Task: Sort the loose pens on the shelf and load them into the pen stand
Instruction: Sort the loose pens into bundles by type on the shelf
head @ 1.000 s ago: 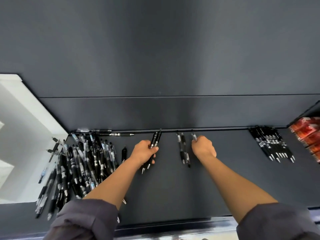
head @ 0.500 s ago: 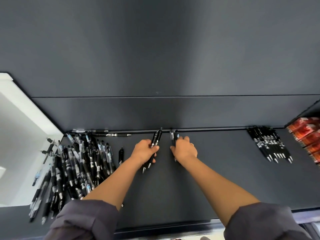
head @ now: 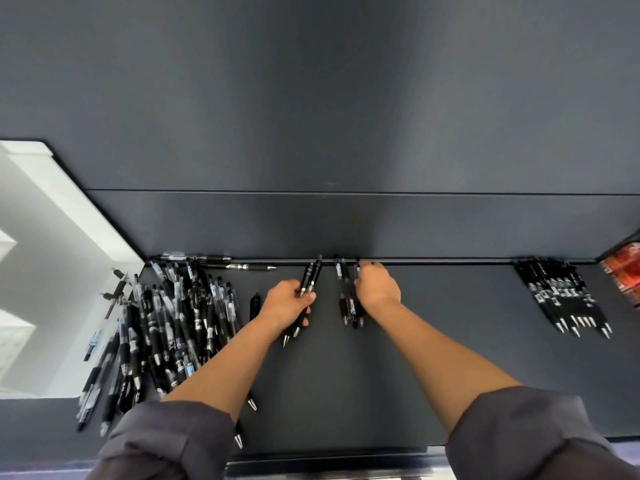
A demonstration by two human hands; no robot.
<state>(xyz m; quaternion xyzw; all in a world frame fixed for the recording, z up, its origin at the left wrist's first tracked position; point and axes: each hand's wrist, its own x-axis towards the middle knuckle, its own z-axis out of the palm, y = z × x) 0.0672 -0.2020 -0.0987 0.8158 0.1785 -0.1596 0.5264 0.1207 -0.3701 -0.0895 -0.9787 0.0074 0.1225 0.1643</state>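
Note:
A big heap of loose black pens (head: 166,327) lies at the left of the dark shelf (head: 450,306). My left hand (head: 285,304) grips two black pens (head: 310,275), clip ends toward the back wall and tips toward me. Just right of it, three pens (head: 346,299) lie side by side on the shelf. My right hand (head: 377,287) rests against their right side, fingers stretched toward the back wall. No pen stand is in view.
A tidy row of black pens (head: 564,296) lies at the far right, beside red packets (head: 625,271). A short black pen (head: 255,304) lies alone near the heap, and two pens (head: 239,266) lie along the back wall. A white panel (head: 45,271) borders the left.
My right hand carried one pen leftward, laid it with the two lying in the middle, and now rests beside the three. My left hand has kept its two pens.

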